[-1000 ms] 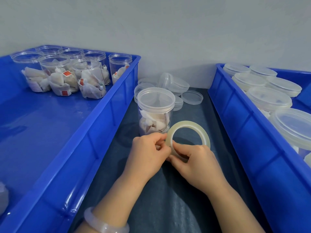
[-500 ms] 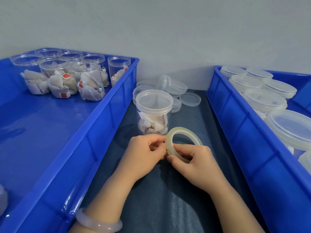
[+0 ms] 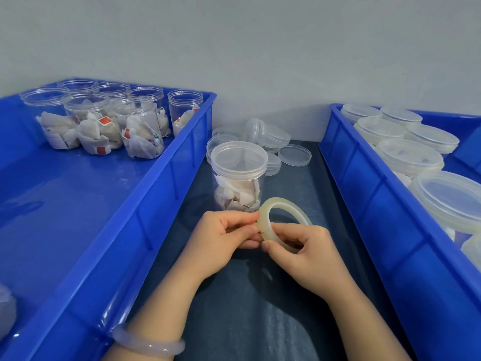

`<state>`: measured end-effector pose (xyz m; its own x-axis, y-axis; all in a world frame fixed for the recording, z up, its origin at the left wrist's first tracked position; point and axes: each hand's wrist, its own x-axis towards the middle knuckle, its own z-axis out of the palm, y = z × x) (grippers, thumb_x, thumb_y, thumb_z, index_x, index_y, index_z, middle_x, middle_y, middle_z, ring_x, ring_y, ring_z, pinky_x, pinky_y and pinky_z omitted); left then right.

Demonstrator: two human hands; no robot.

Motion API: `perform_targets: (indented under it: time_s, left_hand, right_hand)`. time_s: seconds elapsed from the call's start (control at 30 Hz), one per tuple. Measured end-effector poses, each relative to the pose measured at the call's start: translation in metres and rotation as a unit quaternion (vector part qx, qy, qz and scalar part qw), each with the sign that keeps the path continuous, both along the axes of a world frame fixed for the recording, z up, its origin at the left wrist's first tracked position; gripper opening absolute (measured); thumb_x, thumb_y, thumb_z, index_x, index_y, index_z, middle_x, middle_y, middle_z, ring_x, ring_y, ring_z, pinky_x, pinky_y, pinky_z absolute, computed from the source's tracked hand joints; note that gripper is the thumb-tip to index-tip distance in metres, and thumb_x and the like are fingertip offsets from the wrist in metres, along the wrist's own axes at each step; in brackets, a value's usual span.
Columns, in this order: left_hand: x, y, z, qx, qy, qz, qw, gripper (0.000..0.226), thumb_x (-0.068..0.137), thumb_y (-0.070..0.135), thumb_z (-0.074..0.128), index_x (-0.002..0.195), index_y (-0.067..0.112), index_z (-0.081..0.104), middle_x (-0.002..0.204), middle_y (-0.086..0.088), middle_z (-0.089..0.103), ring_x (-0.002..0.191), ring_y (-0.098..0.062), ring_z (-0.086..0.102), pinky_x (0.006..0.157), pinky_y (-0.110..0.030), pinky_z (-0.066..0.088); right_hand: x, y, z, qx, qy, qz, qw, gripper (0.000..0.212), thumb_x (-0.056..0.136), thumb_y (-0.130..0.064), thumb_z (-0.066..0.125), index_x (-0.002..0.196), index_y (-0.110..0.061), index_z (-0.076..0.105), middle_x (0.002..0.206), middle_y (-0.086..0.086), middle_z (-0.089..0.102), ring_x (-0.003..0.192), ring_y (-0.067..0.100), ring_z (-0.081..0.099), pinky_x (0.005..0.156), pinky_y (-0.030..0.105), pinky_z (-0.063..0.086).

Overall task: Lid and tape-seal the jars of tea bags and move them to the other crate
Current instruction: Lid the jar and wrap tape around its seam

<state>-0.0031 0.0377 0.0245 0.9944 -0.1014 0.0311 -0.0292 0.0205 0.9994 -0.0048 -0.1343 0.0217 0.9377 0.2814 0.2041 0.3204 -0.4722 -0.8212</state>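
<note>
A lidded clear jar of tea bags [image 3: 238,178] stands on the dark mat between two blue crates. Just in front of it both hands hold a roll of clear tape [image 3: 283,212]. My right hand [image 3: 307,254] grips the roll's lower rim. My left hand [image 3: 221,238] pinches at the roll's left edge with thumb and fingertips. The left crate [image 3: 109,230] holds several open jars of tea bags [image 3: 104,123] at its far end. The right crate [image 3: 390,230] holds several lidded jars [image 3: 408,155].
A pile of loose clear lids [image 3: 273,144] lies on the mat [image 3: 247,308] behind the jar, against the grey wall. A pale bracelet [image 3: 148,345] sits on my left wrist. Something whitish [image 3: 5,308] shows at the left crate's near corner.
The roll of tape has tilted and turned a little in my hands. My left fingers have shifted along its left edge. The jar stands unmoved.
</note>
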Motion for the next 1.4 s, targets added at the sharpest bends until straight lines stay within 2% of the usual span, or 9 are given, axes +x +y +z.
perform_targets:
  time_s: [0.1, 0.27, 0.6, 0.77, 0.83, 1.0, 1.13, 1.27, 1.4]
  left_hand:
    - [-0.001, -0.001, -0.001, 0.025, -0.019, 0.015, 0.999, 0.029, 0.087, -0.002, 0.063, 0.100, 0.022, 0.072, 0.083, 0.003, 0.076, 0.079, -0.011, 0.073, 0.067, -0.019, 0.056]
    - [-0.004, -0.006, -0.001, 0.162, -0.090, 0.112, 0.976, 0.019, 0.079, 0.006, 0.072, 0.090, 0.021, 0.077, 0.072, 0.010, 0.074, 0.069, -0.005, 0.071, 0.071, -0.021, 0.057]
    - [-0.002, -0.002, 0.009, 0.010, -0.009, 0.052, 0.999, 0.029, 0.083, -0.013, 0.060, 0.071, 0.011, 0.071, 0.059, -0.005, 0.070, 0.052, -0.013, 0.067, 0.051, -0.017, 0.052]
    - [-0.003, -0.004, 0.009, -0.012, -0.010, 0.049, 0.999, 0.027, 0.085, -0.013, 0.057, 0.074, 0.008, 0.069, 0.059, -0.004, 0.069, 0.052, -0.012, 0.066, 0.051, -0.018, 0.053]
    - [-0.004, -0.003, 0.008, -0.016, -0.015, 0.040, 0.999, 0.024, 0.085, -0.012, 0.058, 0.077, 0.007, 0.069, 0.063, -0.005, 0.071, 0.058, -0.013, 0.069, 0.055, -0.020, 0.055]
    - [-0.003, -0.002, 0.005, -0.015, -0.018, 0.045, 0.999, 0.018, 0.076, -0.002, 0.073, 0.093, 0.005, 0.073, 0.074, -0.008, 0.074, 0.066, -0.018, 0.070, 0.061, -0.024, 0.056]
    - [-0.004, -0.004, 0.004, 0.037, -0.041, 0.069, 0.996, 0.018, 0.079, 0.000, 0.072, 0.085, 0.016, 0.076, 0.074, -0.003, 0.075, 0.066, -0.013, 0.071, 0.062, -0.017, 0.054]
    - [-0.004, -0.008, 0.000, 0.156, -0.105, 0.111, 0.976, 0.021, 0.081, 0.004, 0.071, 0.075, 0.025, 0.074, 0.069, 0.010, 0.072, 0.065, -0.007, 0.069, 0.064, -0.016, 0.054]
    - [-0.002, -0.006, 0.002, 0.094, -0.079, 0.081, 0.989, 0.023, 0.084, -0.004, 0.066, 0.073, 0.015, 0.071, 0.063, 0.002, 0.071, 0.060, -0.009, 0.068, 0.060, -0.015, 0.053]
  right_hand:
    - [0.000, 0.000, 0.000, 0.005, -0.005, -0.006, 1.000, 0.024, 0.082, -0.017, 0.067, 0.095, -0.036, 0.074, 0.069, -0.014, 0.068, 0.063, 0.005, 0.059, 0.064, 0.029, 0.050]
    - [0.000, 0.004, -0.002, -0.017, -0.018, -0.019, 1.000, 0.023, 0.080, -0.024, 0.065, 0.095, -0.041, 0.070, 0.073, -0.012, 0.070, 0.068, 0.013, 0.062, 0.069, 0.038, 0.053]
    - [-0.002, 0.007, 0.005, 0.057, -0.003, -0.003, 0.998, 0.024, 0.069, -0.024, 0.059, 0.083, -0.039, 0.072, 0.065, 0.007, 0.067, 0.063, 0.030, 0.060, 0.058, 0.036, 0.049]
    - [-0.002, 0.007, 0.005, 0.090, 0.003, -0.007, 0.996, 0.023, 0.067, -0.017, 0.059, 0.078, -0.029, 0.076, 0.057, -0.007, 0.064, 0.050, 0.001, 0.049, 0.051, 0.014, 0.039]
    - [-0.002, 0.007, 0.005, 0.087, -0.002, -0.014, 0.996, 0.023, 0.067, -0.017, 0.059, 0.078, -0.029, 0.076, 0.055, -0.012, 0.062, 0.049, -0.001, 0.047, 0.050, 0.011, 0.036]
    - [-0.003, 0.007, 0.005, 0.048, -0.018, -0.034, 0.998, 0.021, 0.067, -0.025, 0.060, 0.080, -0.035, 0.074, 0.060, -0.008, 0.066, 0.052, 0.006, 0.052, 0.052, 0.021, 0.042]
    - [-0.003, 0.007, 0.003, 0.013, -0.026, -0.044, 0.999, 0.023, 0.069, -0.042, 0.060, 0.085, -0.034, 0.074, 0.067, -0.006, 0.069, 0.062, 0.016, 0.061, 0.062, 0.040, 0.052]
    - [-0.004, 0.009, 0.003, -0.010, -0.038, -0.062, 0.997, 0.020, 0.073, -0.040, 0.063, 0.087, -0.033, 0.075, 0.067, -0.011, 0.068, 0.062, 0.012, 0.060, 0.063, 0.039, 0.052]
    - [-0.003, 0.009, 0.005, 0.029, -0.020, -0.057, 0.998, 0.010, 0.072, -0.029, 0.066, 0.076, -0.033, 0.074, 0.059, -0.013, 0.066, 0.056, 0.006, 0.058, 0.056, 0.029, 0.047]
